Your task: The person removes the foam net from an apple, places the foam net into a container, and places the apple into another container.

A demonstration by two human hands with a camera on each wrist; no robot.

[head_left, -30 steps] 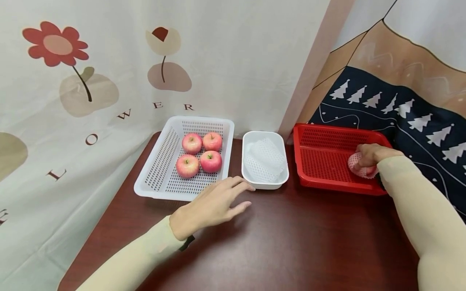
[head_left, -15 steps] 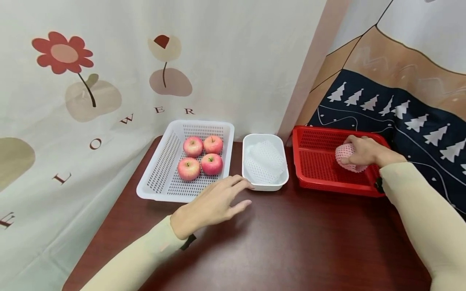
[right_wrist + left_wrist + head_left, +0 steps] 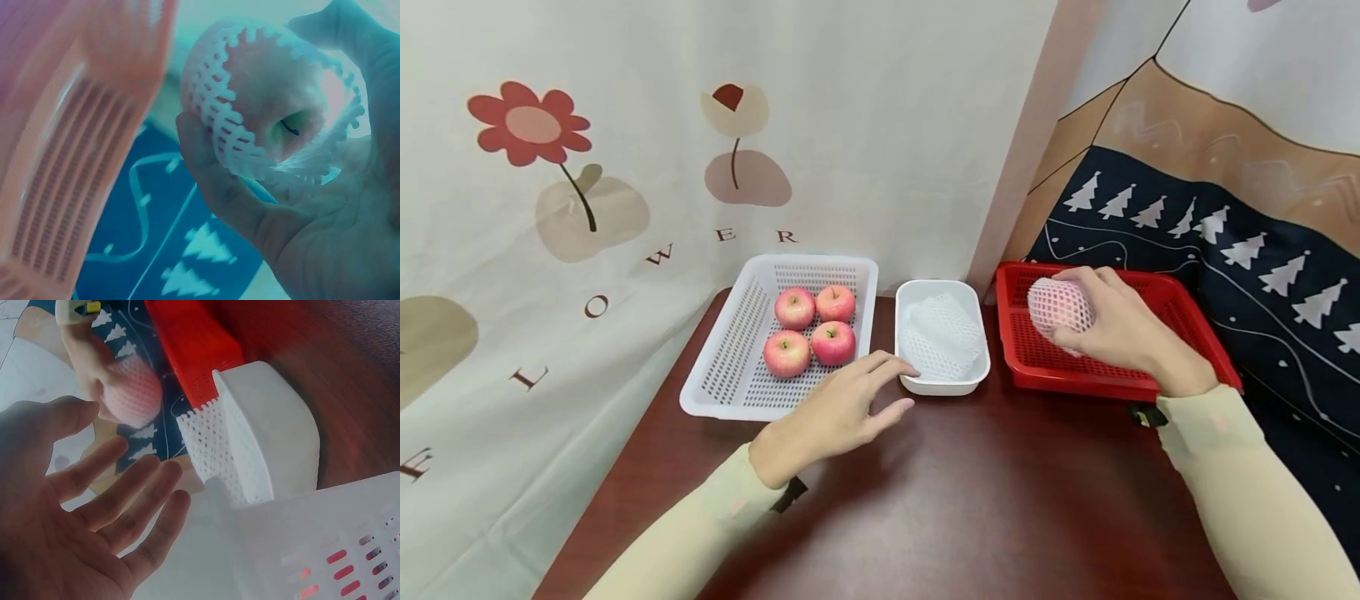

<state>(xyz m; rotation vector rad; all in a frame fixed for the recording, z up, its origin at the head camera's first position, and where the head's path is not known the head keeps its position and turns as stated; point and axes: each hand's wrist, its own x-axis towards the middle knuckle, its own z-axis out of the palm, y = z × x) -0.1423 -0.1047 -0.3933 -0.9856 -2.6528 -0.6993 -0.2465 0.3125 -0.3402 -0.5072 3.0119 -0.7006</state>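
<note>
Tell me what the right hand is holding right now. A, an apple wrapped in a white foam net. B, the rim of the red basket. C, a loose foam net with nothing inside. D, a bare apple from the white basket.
A: the right hand grips an apple in a white foam net above the red basket; the right wrist view shows the apple's stem end inside the net.

Tabletop [image 3: 1000, 500]: I see dark, glossy wood grain.
Red basket [image 3: 1195, 333]: perforated, shiny plastic.
White basket [image 3: 730, 367]: same plastic, matt.
Netted apple [image 3: 1058, 305], above red basket: soft white foam mesh.
Backdrop [image 3: 887, 125]: printed cloth.
</note>
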